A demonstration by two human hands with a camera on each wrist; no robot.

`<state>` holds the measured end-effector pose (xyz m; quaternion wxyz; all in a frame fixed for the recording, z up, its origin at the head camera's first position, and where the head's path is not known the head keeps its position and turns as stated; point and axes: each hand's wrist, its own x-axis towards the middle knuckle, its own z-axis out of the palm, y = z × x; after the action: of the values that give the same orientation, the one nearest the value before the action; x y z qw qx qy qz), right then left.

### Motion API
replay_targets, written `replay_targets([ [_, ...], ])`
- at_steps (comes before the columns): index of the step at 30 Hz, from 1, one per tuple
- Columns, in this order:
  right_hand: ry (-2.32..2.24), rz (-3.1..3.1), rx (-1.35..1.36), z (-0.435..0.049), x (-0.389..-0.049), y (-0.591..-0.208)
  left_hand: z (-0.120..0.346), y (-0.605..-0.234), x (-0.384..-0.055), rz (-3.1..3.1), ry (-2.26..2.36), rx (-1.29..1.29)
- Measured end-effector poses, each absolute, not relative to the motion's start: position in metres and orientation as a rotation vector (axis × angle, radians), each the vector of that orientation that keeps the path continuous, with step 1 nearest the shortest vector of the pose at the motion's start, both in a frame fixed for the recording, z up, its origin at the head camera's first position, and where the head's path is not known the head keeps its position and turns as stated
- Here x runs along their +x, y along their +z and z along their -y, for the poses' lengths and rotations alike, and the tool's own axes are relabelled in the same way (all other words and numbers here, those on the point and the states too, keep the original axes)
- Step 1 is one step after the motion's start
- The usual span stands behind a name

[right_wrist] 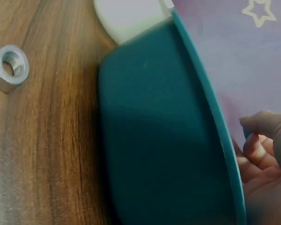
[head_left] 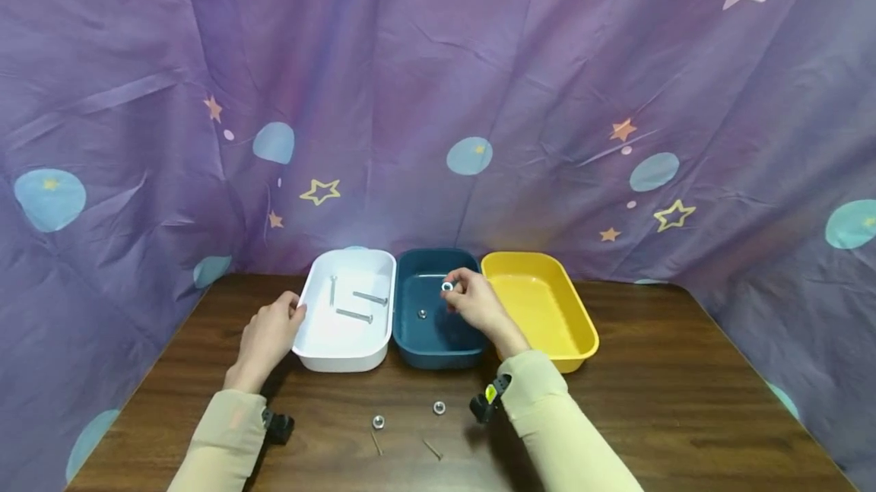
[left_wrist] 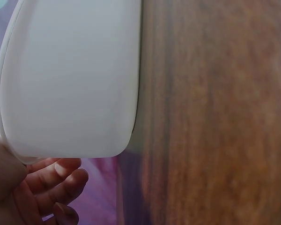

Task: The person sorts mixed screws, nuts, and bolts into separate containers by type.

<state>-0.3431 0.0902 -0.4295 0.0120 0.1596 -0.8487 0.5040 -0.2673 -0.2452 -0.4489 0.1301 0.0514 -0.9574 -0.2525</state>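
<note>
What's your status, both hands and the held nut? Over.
Right hand pinching nut above blue tray. Left hand gripping rim of white tray. Second nut lying inside blue tray; no obstruction visible.

One white tray (head_left: 342,363), one blue tray (head_left: 438,360) and one yellow tray (head_left: 534,302) are seen, three trays in all. Three bolts (head_left: 354,315) are counted in the white tray. Four nuts (head_left: 439,407) are counted: one is contained in the blue tray, one is held in the fingers above it, and two are found on the one bench (head_left: 684,385). Two thin screws (head_left: 433,449) are also found there. Two hands (head_left: 267,332) are shown, and two wrist cameras (head_left: 278,427) are worn.
</note>
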Motion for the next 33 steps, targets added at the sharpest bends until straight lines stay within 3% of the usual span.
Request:
replay_targets([
  [17, 1.278, 2.909, 0.476, -0.071, -0.363, -0.436, 0.244, -0.451, -0.266, 2.784, -0.745, 0.156],
  [33, 1.295, 2.963, 0.405, -0.073, -0.369, -0.437, 0.244, -0.452, -0.266, 2.783, -0.747, 0.133],
])
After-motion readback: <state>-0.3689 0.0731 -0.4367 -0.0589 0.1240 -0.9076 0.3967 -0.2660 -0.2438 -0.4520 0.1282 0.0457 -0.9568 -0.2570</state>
